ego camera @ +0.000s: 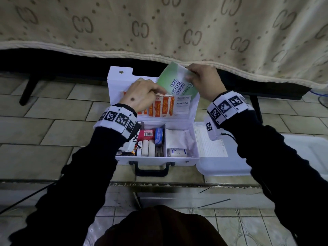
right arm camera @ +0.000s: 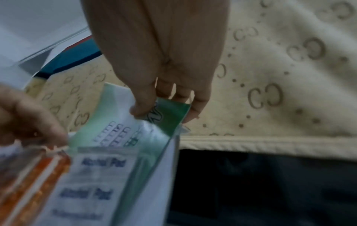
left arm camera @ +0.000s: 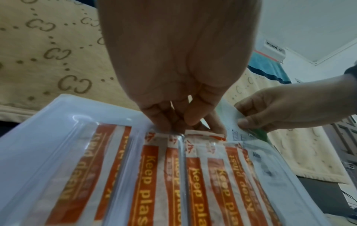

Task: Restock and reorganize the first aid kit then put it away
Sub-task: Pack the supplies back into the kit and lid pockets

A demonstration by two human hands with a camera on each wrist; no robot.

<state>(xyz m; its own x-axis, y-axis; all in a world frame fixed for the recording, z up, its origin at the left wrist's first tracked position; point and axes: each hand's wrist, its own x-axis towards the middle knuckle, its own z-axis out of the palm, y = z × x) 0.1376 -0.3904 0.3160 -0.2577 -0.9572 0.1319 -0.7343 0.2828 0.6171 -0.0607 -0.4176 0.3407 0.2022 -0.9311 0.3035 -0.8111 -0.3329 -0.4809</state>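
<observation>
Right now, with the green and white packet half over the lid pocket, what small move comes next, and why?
Probably slide the green and white packet down into the clear lid pocket, behind the white alcohol pad sachets. The right hand pinches its top edge, its lower end already sits at the pocket mouth, and the left hand pinches the pocket edge by the orange plaster strips.

Tiled floor [ego camera: 53, 132]: open kit [ego camera: 156, 159], white lid [ego camera: 230, 167].
</observation>
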